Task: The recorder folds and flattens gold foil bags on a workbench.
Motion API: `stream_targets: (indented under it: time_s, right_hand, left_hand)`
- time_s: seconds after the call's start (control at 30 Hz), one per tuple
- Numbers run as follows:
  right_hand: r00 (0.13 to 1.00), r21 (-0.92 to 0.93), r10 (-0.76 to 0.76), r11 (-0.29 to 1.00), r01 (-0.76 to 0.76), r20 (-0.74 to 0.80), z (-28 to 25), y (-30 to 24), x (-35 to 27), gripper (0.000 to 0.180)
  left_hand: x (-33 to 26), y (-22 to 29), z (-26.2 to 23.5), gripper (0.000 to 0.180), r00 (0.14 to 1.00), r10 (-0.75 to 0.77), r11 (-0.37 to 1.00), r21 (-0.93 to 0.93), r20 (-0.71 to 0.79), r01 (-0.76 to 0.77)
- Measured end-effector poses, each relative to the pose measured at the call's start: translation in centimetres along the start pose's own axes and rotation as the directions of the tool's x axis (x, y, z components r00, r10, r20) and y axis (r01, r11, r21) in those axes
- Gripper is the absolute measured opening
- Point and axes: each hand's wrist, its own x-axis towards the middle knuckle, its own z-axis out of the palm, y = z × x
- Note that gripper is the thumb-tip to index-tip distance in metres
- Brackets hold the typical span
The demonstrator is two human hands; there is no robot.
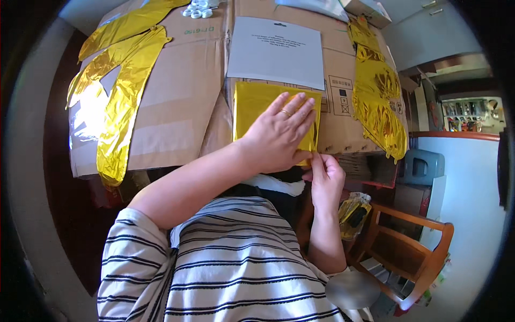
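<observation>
A folded gold foil sheet (248, 104), probably a flat foil balloon, lies at the near edge of the cardboard surface. My left hand (281, 129) rests flat on it, fingers stretched out and pointing away from me, a ring on one finger. At its near right corner my right hand (327, 174) is closed, thumb and fingertips pinching the foil's edge. Just beyond the foil lies a pale flat packaging sleeve (276, 51) with printed lines and a hang hole at its far edge. Whether foil and sleeve overlap is hard to tell.
Flattened cardboard (177, 102) covers the work surface. Gold foil balloons (131, 88) hang over its left side, with another crumpled gold balloon (375, 80) along the right. Small white rolls (197, 9) sit at the far edge. A wooden chair (407, 247) and blue-grey stool (422, 167) stand at right.
</observation>
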Motion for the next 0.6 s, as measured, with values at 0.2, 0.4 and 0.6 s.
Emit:
stream_targets:
  time_s: [0.2, 0.4, 0.6]
  right_hand:
    - [1.0, 0.035, 0.002, 0.999, -0.003, 0.008, -0.1, 0.1, -0.3, 0.03]
    - [0.999, 0.103, 0.042, 0.994, -0.044, 0.026, -0.1, 0.5, -0.3, 0.029]
    - [0.994, 0.147, 0.063, 0.986, -0.075, 0.084, -0.5, 0.7, -0.2, 0.029]
  left_hand:
    - [0.2, -0.2, 1.0, 0.081, 1.0, -0.024, 0.999, -0.041, 0.005, 0.025]
    - [0.0, -0.8, 1.1, 0.082, 0.999, -0.03, 0.995, -0.094, -0.019, 0.028]
    - [0.3, -1.0, 1.1, 0.08, 1.0, -0.018, 0.999, -0.051, -0.012, 0.017]
